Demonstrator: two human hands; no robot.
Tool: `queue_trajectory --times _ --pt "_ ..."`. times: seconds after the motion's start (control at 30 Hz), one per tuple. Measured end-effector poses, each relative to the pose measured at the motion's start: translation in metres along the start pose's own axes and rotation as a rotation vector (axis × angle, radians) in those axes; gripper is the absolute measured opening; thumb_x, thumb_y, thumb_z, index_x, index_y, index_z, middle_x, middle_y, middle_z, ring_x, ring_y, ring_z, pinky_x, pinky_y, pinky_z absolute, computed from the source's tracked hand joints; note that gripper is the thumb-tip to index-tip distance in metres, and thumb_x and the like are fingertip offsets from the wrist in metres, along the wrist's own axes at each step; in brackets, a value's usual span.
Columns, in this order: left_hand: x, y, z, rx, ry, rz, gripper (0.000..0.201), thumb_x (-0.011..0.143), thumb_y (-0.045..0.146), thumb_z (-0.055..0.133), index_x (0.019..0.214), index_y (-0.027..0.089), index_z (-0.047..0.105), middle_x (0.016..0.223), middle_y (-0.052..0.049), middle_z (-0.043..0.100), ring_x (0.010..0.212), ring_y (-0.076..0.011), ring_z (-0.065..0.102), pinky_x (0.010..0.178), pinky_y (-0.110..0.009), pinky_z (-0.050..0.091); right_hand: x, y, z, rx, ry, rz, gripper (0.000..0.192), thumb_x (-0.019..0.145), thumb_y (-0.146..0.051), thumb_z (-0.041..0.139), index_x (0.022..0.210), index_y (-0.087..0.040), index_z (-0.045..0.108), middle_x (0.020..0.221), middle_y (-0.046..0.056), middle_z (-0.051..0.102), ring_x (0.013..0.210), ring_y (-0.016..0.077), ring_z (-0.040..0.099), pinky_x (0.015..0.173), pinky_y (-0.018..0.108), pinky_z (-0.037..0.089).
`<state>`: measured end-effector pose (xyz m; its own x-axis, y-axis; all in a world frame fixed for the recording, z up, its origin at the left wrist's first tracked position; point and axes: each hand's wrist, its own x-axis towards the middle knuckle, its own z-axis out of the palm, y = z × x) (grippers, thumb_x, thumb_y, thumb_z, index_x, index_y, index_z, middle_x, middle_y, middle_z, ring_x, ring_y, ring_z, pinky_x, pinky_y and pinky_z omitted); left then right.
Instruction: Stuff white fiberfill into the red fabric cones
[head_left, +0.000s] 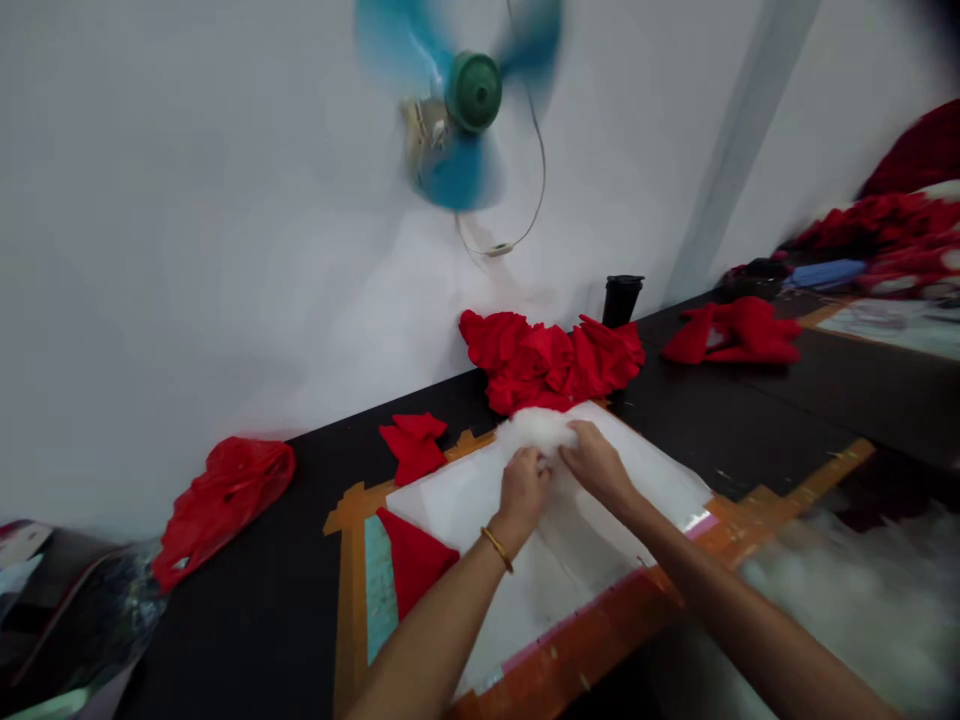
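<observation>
Between my two hands is a tuft of white fluffy stuffing point(536, 430), held above a white sheet point(600, 540) that is taped to the black table. My left hand point(523, 488), with a gold bangle at the wrist, has its fingers curled closed at the tuft's lower edge. From the right, my right hand point(598, 462) pinches the tuft's side with thumb and fingers. A red fabric piece point(416, 560) lies by my left forearm, partly hidden by it. Beyond the sheet's far left edge rests a smaller red fabric piece point(414, 447).
A heap of red fabric point(551, 360) lies behind the sheet, near a black cup point(622, 300). Loose white stuffing point(862, 600) is piled at lower right. A red plastic bag point(225, 500) sits at left. A blue fan point(474, 92) spins on the wall.
</observation>
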<state>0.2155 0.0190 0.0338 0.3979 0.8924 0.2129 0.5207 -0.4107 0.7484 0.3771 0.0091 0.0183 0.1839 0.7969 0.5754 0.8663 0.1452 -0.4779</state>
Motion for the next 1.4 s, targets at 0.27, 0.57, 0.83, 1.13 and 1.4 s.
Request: queue_trajectory --times 0.27,0.57,0.83,1.13,1.4 --pt "-0.013 -0.027 -0.022 -0.108 -0.071 -0.013 0.02 0.077 0.008 0.055 0.087 0.02 0.068 0.095 -0.007 0.071 0.093 -0.023 0.063 0.095 -0.039 0.045 0.004 -0.016 -0.019 -0.05 -0.455 -0.596 0.072 0.071 0.0 0.059 0.135 -0.031 0.051 0.135 0.003 0.059 0.138 0.027 0.038 0.119 0.055 0.011" --pt "-0.053 -0.061 -0.098 -0.543 0.088 -0.328 0.029 0.087 0.039 0.049 0.092 0.013 0.063 0.09 -0.011 0.071 0.069 -0.0164 0.065 0.068 -0.032 0.054 0.009 -0.024 -0.006 -0.035 -0.292 -0.477 0.05 0.076 -0.009 0.064 0.123 -0.028 0.061 0.137 0.009 0.057 0.137 0.037 0.037 0.112 0.071 0.0" --pt "-0.101 -0.039 -0.084 -1.002 0.152 -0.453 0.037 0.078 0.042 0.067 0.106 0.017 0.065 0.105 -0.01 0.069 0.089 -0.0186 0.065 0.078 -0.03 0.052 -0.054 -0.134 0.023 0.495 -0.376 -0.298 0.029 0.089 -0.016 0.047 0.114 -0.022 0.061 0.11 0.01 0.063 0.097 0.0211 0.064 0.08 0.035 0.054" --pt "-0.14 -0.047 -0.094 -0.949 0.214 -0.584 0.032 0.069 0.04 0.075 0.08 0.014 0.06 0.063 -0.001 0.062 0.052 -0.0111 0.057 0.056 -0.025 0.049 -0.086 -0.139 0.032 0.653 -0.359 0.093 0.01 0.086 -0.03 0.059 0.09 -0.021 0.062 0.08 0.002 0.068 0.071 0.0176 0.065 0.065 0.029 0.051" --pt "-0.148 -0.047 -0.099 -0.86 0.229 -0.565 0.025 0.076 0.04 0.065 0.08 0.016 0.057 0.061 0.003 0.057 0.05 -0.0092 0.051 0.049 -0.021 0.043 -0.096 -0.136 0.019 0.553 -0.359 0.065 0.021 0.089 -0.034 0.06 0.106 -0.023 0.064 0.1 0.006 0.069 0.073 0.017 0.063 0.064 0.029 0.052"
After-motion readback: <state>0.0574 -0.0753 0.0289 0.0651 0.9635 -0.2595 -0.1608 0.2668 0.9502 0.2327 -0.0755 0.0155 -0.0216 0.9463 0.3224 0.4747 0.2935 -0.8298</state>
